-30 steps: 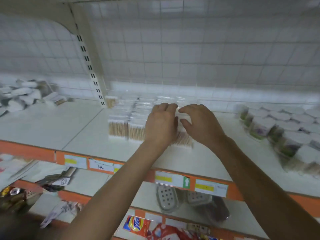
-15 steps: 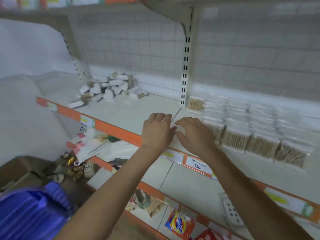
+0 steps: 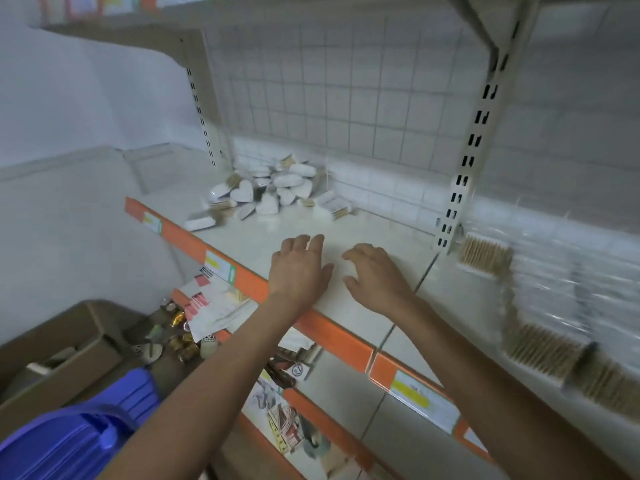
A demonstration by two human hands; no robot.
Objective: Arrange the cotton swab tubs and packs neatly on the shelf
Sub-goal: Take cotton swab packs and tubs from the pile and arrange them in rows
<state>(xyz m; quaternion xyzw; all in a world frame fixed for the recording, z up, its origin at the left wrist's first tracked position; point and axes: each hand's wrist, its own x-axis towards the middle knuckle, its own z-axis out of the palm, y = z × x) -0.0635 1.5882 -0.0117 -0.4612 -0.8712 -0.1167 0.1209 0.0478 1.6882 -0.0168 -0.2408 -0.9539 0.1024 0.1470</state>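
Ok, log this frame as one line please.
left hand: empty, open | right hand: empty, open | tubs: jumbled pile | packs: rowed

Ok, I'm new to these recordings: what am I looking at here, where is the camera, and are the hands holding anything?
There is no machine here. A person wears one wide-angle camera on the head, looking forward and down, so the two bare arms reach in from the bottom. The left hand and right hand are both open and empty, over a bare stretch of a white store shelf with an orange front edge. At the back of it lies a jumbled heap of heart-shaped cotton swab tubs. To the right, past the slotted upright, stand rows of clear cotton swab packs, blurred by camera motion. Below left are a cardboard box and something blue plastic.
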